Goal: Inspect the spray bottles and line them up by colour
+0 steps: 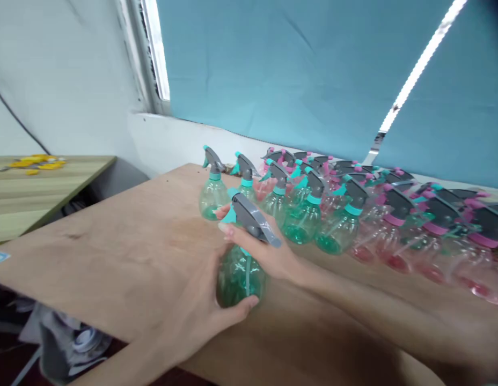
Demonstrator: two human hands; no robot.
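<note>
Near the middle of the view a clear green spray bottle (243, 279) with a grey and turquoise trigger head (253, 217) is between my hands. My left hand (217, 305) wraps round the lower body of the bottle, its thumb across the near side. Higher up, my right hand (269, 246) grips the neck and spray head, with fingers by the turquoise trigger. A dip tube shows inside the bottle. Just behind stand several similar green spray bottles (299, 225), the nearest close to my right hand.
Rows of pink spray bottles (396, 257) fill the right side of the wooden table (124, 252). At far left, yellow pieces (37, 162) lie on another table (75, 182). A blue covering (273, 69) hangs behind. Below the table's left edge are a grey bundle and a round white lid (85, 340).
</note>
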